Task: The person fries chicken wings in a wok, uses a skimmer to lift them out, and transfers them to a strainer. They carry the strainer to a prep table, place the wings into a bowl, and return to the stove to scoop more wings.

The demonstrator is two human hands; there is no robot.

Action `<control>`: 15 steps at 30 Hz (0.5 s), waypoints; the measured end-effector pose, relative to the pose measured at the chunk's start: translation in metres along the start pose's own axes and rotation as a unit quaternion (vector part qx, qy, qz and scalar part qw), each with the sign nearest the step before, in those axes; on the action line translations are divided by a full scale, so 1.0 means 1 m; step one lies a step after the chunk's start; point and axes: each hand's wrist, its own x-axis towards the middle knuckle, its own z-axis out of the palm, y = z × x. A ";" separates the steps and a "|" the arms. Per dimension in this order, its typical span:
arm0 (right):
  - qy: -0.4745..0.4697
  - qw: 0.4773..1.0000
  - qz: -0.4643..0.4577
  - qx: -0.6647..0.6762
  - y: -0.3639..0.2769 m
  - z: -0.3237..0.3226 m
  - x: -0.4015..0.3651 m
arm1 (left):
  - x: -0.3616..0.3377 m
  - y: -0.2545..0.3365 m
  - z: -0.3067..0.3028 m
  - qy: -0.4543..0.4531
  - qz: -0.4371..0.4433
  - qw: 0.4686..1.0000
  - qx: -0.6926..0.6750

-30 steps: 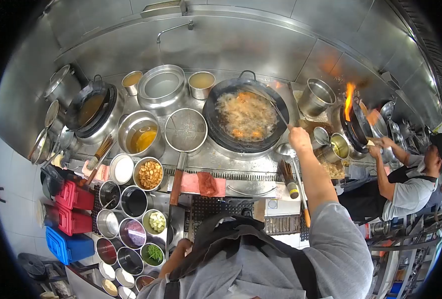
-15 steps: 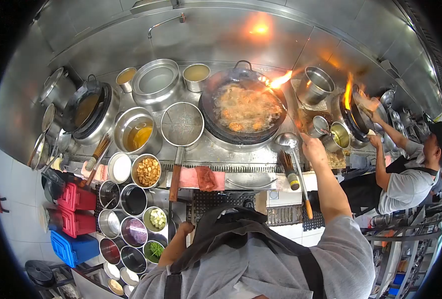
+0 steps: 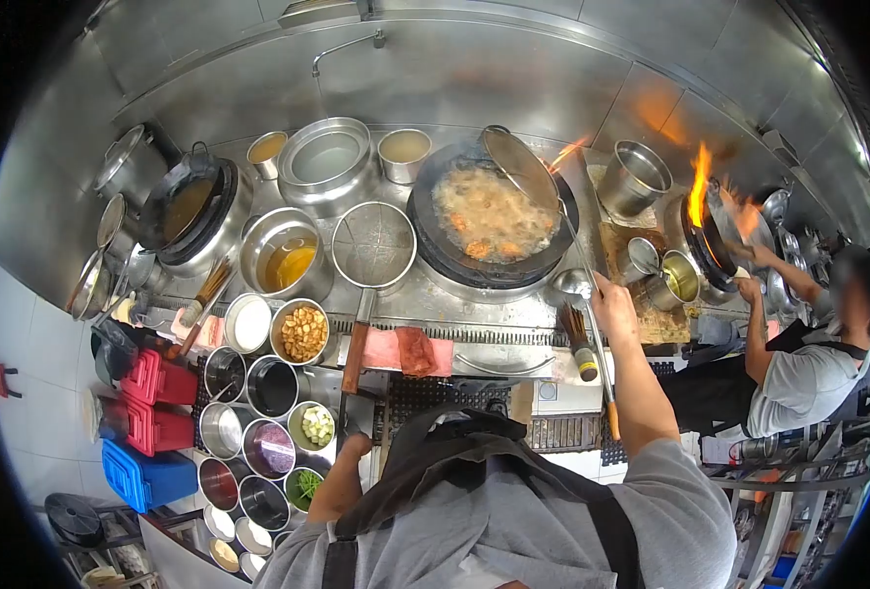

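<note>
My right hand (image 3: 614,309) is closed around the long handle of a mesh skimmer (image 3: 520,169). The skimmer's round head is tilted over the back right of a wok (image 3: 421,228). Orange-brown pieces of food (image 3: 482,247) bubble in the oil below it. Just under my right hand, a ladle (image 3: 573,283) rests with its wooden-ended handle toward me, beside a bamboo brush (image 3: 578,344). My left hand (image 3: 357,445) hangs low at my side, fingers curled, near the containers; whatever it may hold is hidden.
A wire strainer (image 3: 374,245) lies over the stove left of the wok. Pots stand behind, and containers (image 3: 268,447) of ingredients fill the left side. At right, a co-worker (image 3: 808,373) handles another wok (image 3: 710,245) with tall flames (image 3: 699,187).
The skimmer's head has come up out of the oil and now shows above the wok. Flames at the wok's right edge have shrunk. The view has shifted slightly.
</note>
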 end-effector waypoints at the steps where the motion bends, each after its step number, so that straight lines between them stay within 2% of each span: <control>1: 0.000 1.000 -0.001 0.001 -0.001 0.000 0.000 | -0.002 -0.001 0.002 0.001 -0.002 1.000 0.000; 3: 0.017 1.000 -0.012 0.021 -0.004 -0.002 0.000 | -0.018 0.008 -0.002 -0.001 -0.041 0.993 -0.112; 4: 0.018 1.000 -0.013 0.022 -0.004 -0.002 0.000 | -0.022 0.010 -0.005 0.001 -0.041 0.993 -0.113; 6: 0.024 0.999 -0.001 0.032 -0.002 -0.003 -0.003 | -0.023 0.008 0.004 0.010 0.049 0.998 0.045; 7: 0.023 0.999 -0.001 0.032 0.000 -0.003 -0.002 | -0.026 0.006 0.012 0.035 0.024 0.998 -0.055; 8: 0.028 0.999 0.004 0.035 0.003 -0.002 -0.003 | -0.028 0.006 0.012 0.033 0.024 0.998 -0.055; 10: 0.030 0.999 0.014 0.037 0.008 -0.001 -0.005 | -0.033 0.006 0.016 0.003 -0.035 0.991 -0.127; 11: 0.039 0.999 0.017 0.028 0.010 -0.002 -0.004 | -0.029 0.002 0.021 0.000 -0.035 0.992 -0.125; 13: 0.048 0.998 0.027 0.012 0.016 -0.002 -0.003 | -0.011 -0.014 0.034 0.015 0.053 0.998 0.001; 15: 0.037 0.999 0.038 -0.002 0.024 -0.002 0.001 | 0.013 -0.030 0.045 0.008 0.068 0.997 0.024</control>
